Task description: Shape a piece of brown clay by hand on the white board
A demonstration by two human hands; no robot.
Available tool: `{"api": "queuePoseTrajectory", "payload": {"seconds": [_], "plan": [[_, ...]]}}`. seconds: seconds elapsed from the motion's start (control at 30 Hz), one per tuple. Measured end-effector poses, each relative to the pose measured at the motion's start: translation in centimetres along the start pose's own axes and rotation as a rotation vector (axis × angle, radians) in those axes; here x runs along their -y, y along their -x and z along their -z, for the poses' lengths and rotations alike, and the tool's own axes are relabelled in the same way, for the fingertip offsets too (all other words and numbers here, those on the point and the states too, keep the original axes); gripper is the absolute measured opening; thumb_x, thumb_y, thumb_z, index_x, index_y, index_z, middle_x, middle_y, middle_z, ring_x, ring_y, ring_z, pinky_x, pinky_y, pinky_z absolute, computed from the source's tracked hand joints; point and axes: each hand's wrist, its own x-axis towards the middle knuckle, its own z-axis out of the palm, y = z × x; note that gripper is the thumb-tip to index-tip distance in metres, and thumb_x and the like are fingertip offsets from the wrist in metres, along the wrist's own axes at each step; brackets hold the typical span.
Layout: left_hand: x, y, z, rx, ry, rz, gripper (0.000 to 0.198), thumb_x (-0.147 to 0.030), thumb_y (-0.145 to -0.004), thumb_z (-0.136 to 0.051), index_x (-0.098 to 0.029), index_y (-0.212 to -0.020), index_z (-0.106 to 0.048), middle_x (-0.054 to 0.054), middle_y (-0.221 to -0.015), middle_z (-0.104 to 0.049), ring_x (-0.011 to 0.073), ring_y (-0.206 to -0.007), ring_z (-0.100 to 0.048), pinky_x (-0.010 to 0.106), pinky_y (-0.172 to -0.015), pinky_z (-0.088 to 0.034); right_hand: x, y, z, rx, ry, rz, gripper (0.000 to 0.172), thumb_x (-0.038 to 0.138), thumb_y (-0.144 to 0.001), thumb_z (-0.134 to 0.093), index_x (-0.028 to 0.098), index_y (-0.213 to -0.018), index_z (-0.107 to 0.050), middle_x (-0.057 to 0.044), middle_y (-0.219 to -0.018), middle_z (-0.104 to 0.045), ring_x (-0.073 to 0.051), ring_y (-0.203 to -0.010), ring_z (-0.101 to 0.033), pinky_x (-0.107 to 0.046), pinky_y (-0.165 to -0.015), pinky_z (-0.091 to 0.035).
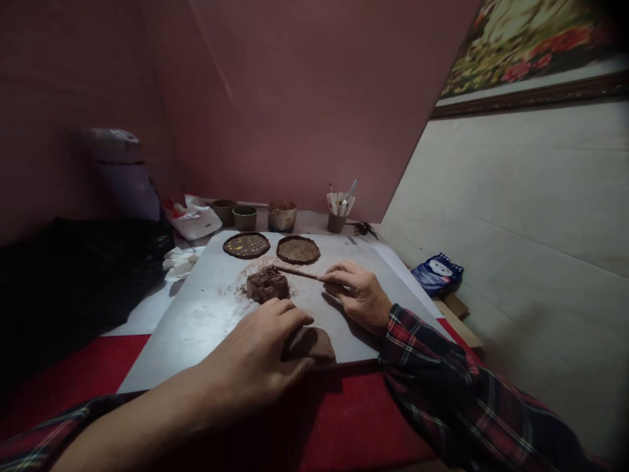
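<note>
My right hand (357, 293) pinches a thin brown stick-like tool (297, 272), whose far end reaches the top of a crumbly brown clay mound (266, 284). Loose crumbs lie around that mound on the pale board (196, 314). Near the board's front edge, my left hand (263, 347) is curved around the left side of a smooth brown clay slab (314, 345), thumb at the front and fingers over the top. Behind the mound lie two round dark-rimmed clay pieces, one with yellow specks (246, 245) and one plain brown (298, 250).
Two small pots (244, 217), a stained container (282, 216) and a cup of brushes (337, 221) stand behind the board. A black bag (88, 275) and crumpled white cloth (179, 263) are left; a blue packet (436, 274) is right, beside the wall.
</note>
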Motion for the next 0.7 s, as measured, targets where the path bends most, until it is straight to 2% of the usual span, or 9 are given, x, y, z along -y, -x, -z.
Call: {"api": "queuePoseTrajectory", "payload": {"seconds": [0.17,0.3,0.43,0.53,0.7], "plan": [[0.5,-0.7,0.6,-0.062,0.183,0.048,0.026,-0.034,-0.089,-0.048,-0.017,-0.086,-0.068,0.004,-0.078,-0.064,0.0138,-0.069,-0.053,0.025,-0.065,-0.040,1.0,-0.1,0.1,0.013,-0.319,-0.158,0.018,0.029,-0.085,-0.060,0.017,-0.088,-0.073,-0.007,-0.084,-0.069,-0.015,-0.077,-0.062,-0.029,-0.070,-0.050],[1.0,-1.1,0.8,-0.134,0.355,0.173,0.033,-0.041,-0.087,-0.049,-0.014,-0.080,-0.067,0.003,-0.072,-0.061,0.0124,-0.064,-0.050,0.022,-0.057,-0.038,1.8,0.1,0.2,0.114,-0.618,-0.353,0.037,0.048,-0.087,-0.056,0.016,-0.095,-0.072,-0.006,-0.080,-0.069,-0.013,-0.069,-0.060,-0.025,-0.061,-0.048],[0.9,-1.2,1.0,-0.075,0.637,0.314,0.043,-0.053,-0.080,-0.054,-0.012,-0.077,-0.063,0.001,-0.065,-0.054,0.0101,-0.056,-0.043,0.020,-0.049,-0.033,2.2,0.5,0.0,0.227,-0.819,-0.404,0.054,0.062,-0.082,-0.054,0.013,-0.098,-0.070,-0.007,-0.080,-0.068,-0.013,-0.068,-0.059,-0.025,-0.061,-0.047],[0.9,-1.3,0.9,-0.021,0.735,0.394,0.045,-0.057,-0.077,-0.057,-0.012,-0.075,-0.061,-0.002,-0.059,-0.047,0.0082,-0.050,-0.038,0.020,-0.045,-0.028,2.6,0.7,-0.2,0.232,-0.860,-0.443,0.057,0.065,-0.082,-0.053,0.012,-0.093,-0.069,-0.005,-0.072,-0.065,-0.010,-0.060,-0.054,-0.022,-0.054,-0.043],[1.0,-1.3,0.7,-0.006,0.718,0.371,0.044,-0.055,-0.078,-0.057,-0.011,-0.076,-0.064,-0.001,-0.061,-0.050,0.0076,-0.052,-0.036,0.019,-0.045,-0.027,3.5,0.6,-0.2,0.226,-0.760,-0.475,0.040,0.053,-0.074,-0.069,0.014,-0.074,-0.068,-0.002,-0.065,-0.064,-0.009,-0.055,-0.050,-0.020,-0.051,-0.040]]}}
